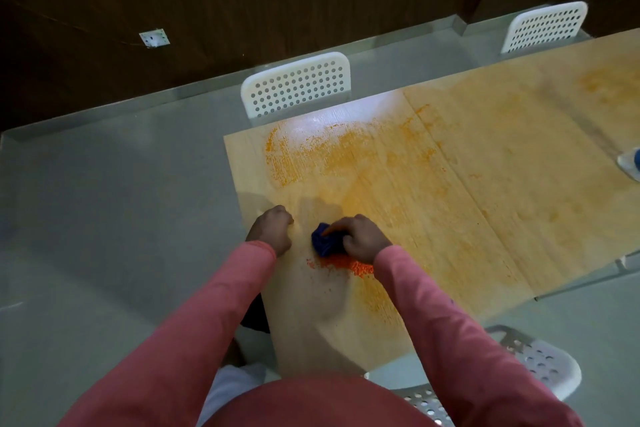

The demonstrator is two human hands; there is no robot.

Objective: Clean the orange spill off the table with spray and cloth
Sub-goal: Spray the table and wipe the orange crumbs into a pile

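Observation:
A light wooden table [485,191] carries a wide orange smear [346,156] across its near-left part. A thicker band of orange crumbs [343,265] lies close to the front edge. My right hand [363,237] grips a bunched dark blue cloth [323,241] and presses it on the table just above those crumbs. To its left, my left hand [272,230] rests on the table near the left edge, its fingers curled with nothing in them. At the far right edge a white and blue object, perhaps the spray bottle [631,165], is cut off by the frame.
A white perforated chair [298,85] stands behind the table's far edge, another [547,26] at the back right, and a third [540,360] by my right side. Grey floor [104,218] lies to the left. A dark wood wall closes the back.

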